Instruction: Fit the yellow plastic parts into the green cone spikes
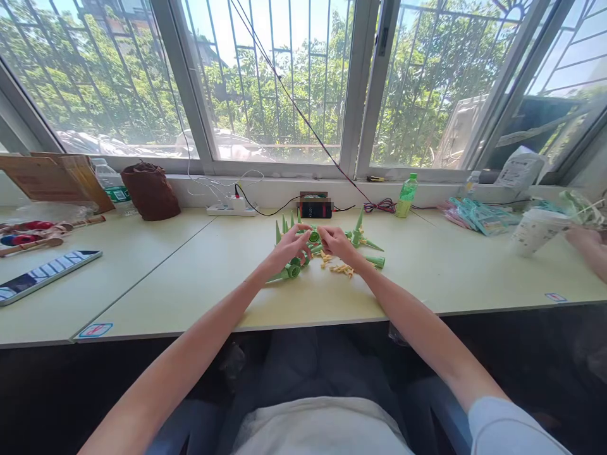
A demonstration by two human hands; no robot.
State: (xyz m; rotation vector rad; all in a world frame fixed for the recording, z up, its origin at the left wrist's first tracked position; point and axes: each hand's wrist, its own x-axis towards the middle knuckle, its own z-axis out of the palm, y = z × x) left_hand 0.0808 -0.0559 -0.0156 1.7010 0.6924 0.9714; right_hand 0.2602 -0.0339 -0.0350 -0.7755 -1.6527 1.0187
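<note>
A green plastic cone (313, 236) is held up with its round open end towards me. My left hand (290, 245) grips it from the left, thumb and fingers closed around its side. My right hand (334, 242) is pinched at the cone's right rim; whatever sits between those fingertips is hidden. Below my hands lies a loose pile of small yellow pieces (342, 270). More green cones (293, 270) lie by my left wrist, and another green cone (377, 261) lies beside my right wrist. Several others stand point-up behind my hands, such as the green cone (359, 221) at the right.
At the back of the table (190, 278) are a phone (317, 208), a power strip (232, 208) and a green bottle (406, 196). A brown pouch (150, 191) and a large phone (47, 275) are at left. A white cup (538, 230) and another person's hand (585, 243) are at right.
</note>
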